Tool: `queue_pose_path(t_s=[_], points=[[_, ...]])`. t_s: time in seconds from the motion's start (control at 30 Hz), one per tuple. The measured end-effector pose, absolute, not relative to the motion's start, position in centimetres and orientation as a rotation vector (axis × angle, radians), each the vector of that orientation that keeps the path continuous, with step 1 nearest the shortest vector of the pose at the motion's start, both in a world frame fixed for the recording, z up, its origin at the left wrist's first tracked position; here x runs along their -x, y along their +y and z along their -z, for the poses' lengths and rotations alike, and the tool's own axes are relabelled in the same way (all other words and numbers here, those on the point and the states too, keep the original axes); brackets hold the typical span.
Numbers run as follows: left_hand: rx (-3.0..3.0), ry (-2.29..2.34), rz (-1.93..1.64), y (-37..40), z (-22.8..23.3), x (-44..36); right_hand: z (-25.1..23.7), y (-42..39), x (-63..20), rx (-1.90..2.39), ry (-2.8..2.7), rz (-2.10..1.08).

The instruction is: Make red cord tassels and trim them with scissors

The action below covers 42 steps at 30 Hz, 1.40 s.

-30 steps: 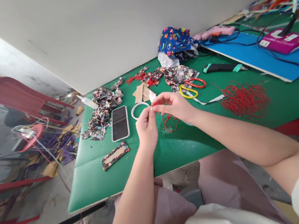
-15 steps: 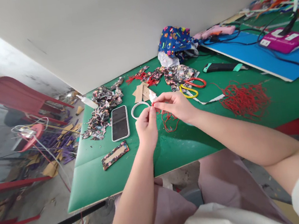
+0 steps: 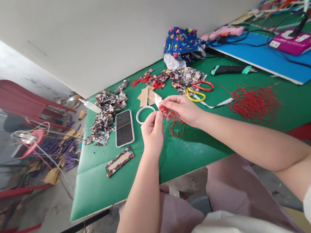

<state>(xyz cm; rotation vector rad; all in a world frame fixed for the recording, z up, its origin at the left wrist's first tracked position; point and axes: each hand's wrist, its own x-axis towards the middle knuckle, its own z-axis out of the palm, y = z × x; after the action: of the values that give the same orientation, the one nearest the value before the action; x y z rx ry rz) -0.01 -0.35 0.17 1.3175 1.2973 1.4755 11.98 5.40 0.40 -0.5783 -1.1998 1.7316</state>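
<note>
Left hand (image 3: 152, 130) and right hand (image 3: 181, 109) both pinch red thread (image 3: 175, 123); no legible writing.

You've got no readable text here. White labels on the magenta box (image 3: 294, 42) are too small to make out. The phone (image 3: 123, 128) screen is dark, and the fabric scraps (image 3: 106, 111) show only pattern.

Green table (image 3: 194, 153): phone (image 3: 123, 128), scissors (image 3: 199, 89), red thread (image 3: 253, 102).
</note>
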Motion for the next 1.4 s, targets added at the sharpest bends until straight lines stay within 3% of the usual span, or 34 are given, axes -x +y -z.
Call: queue_pose_path(t_s=[0.53,0.97,1.4], points=[[-1.236,1.306,-1.485,-0.17,-0.16,0.09,-0.30,5.42,-12.07,0.602,-1.397,-1.547],[-1.640,1.705,-1.460,-0.42,-0.23,0.34,-0.53,5.12,-12.23,0.653,-1.472,-1.466],[-1.508,1.579,-1.508,-0.16,-0.18,0.35,-0.54,5.31,-12.42,0.599,-1.406,-1.512]])
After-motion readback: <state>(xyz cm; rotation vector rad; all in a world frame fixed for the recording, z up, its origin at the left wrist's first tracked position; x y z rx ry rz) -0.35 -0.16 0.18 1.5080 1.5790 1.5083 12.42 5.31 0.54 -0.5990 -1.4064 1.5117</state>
